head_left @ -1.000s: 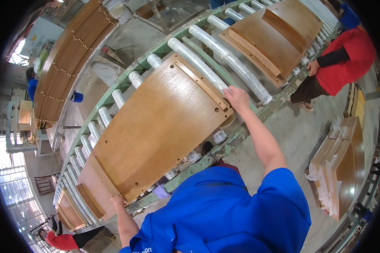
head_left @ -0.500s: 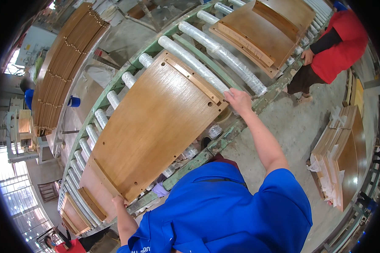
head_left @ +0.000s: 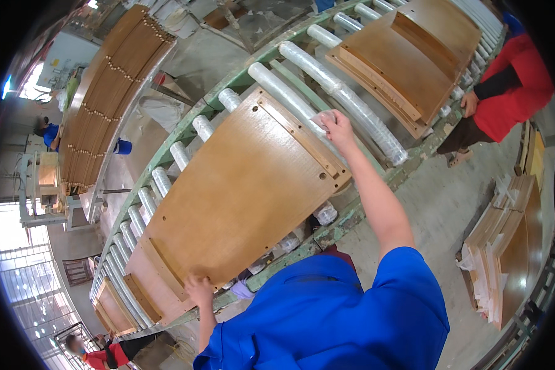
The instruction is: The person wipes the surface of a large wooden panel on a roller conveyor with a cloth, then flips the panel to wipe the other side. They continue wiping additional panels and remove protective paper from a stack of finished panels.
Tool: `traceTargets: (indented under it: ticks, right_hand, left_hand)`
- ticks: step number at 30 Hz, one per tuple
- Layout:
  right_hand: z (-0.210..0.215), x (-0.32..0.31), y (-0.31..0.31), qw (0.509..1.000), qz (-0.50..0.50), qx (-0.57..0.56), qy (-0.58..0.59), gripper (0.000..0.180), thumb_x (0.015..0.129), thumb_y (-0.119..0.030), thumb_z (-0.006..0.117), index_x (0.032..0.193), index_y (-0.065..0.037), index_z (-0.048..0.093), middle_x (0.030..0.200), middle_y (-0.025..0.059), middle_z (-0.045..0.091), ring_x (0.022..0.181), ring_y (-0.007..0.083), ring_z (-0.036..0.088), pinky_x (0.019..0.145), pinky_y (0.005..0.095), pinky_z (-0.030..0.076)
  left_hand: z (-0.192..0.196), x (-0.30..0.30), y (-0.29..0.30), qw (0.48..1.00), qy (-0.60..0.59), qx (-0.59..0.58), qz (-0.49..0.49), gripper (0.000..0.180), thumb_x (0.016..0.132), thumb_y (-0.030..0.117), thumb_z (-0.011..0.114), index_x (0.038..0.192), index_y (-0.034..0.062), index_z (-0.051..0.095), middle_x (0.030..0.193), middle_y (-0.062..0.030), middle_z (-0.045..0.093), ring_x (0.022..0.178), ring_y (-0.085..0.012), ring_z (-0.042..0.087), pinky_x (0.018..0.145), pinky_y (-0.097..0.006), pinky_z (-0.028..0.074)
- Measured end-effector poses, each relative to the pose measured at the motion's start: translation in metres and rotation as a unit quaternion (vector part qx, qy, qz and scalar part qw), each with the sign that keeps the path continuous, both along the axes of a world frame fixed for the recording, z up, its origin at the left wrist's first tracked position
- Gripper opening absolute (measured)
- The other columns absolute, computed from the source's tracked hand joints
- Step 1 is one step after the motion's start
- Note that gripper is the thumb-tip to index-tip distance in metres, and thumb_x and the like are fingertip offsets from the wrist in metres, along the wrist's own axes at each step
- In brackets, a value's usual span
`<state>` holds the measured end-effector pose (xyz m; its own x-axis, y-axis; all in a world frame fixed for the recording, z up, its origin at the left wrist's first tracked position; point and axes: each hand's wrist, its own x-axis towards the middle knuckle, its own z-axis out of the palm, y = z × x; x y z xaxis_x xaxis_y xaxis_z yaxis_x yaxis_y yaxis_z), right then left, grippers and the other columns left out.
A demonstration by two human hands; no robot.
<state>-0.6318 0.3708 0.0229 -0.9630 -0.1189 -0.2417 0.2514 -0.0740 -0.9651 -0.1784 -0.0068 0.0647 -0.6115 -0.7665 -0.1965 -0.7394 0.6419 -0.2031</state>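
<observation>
A large brown wooden panel (head_left: 240, 191) with small round holes lies on the roller conveyor (head_left: 166, 183). A narrow wooden strip (head_left: 296, 134) runs along its far right end, and another strip (head_left: 164, 265) lies across its near left end. Over the far right strip, my right hand (head_left: 338, 129) is raised, its fingers closed on a small, thin, pale sheet (head_left: 321, 118) of a kind I cannot make out. My left hand (head_left: 200, 291) rests with its fingers on the panel's near left corner, beside the end of the strip. Nothing shows in it.
Another brown panel assembly (head_left: 407, 61) sits farther along the rollers, beside a co-worker in red (head_left: 517, 92). Stacked panels (head_left: 505, 246) stand on the floor at right. Many brown boards (head_left: 108, 98) are lined up at far left. Smaller panels (head_left: 115, 308) lie at the conveyor's left end.
My right hand has lifted from the panel's right corner and moved up along the strip. My left hand has moved from the strip's end onto the panel's corner. The view has shifted slightly.
</observation>
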Motion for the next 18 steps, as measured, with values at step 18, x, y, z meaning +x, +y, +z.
traceTargets:
  ticks: [18]
  right_hand:
    - [-0.008,-0.090,-0.118,0.900,0.096,0.344,0.251,0.030,0.089,-0.035,0.044,0.094,-0.008,0.054,0.083,0.0184,0.063,0.079,0.0373,0.059,0.070,0.0461,0.045]
  left_hand:
    - [-0.019,-0.048,0.053,0.994,-0.008,0.102,0.021,0.072,0.087,0.041,0.046,0.132,-0.0105,0.023,0.138,-0.0306,0.019,0.125,-0.0456,0.023,0.104,-0.048,0.023]
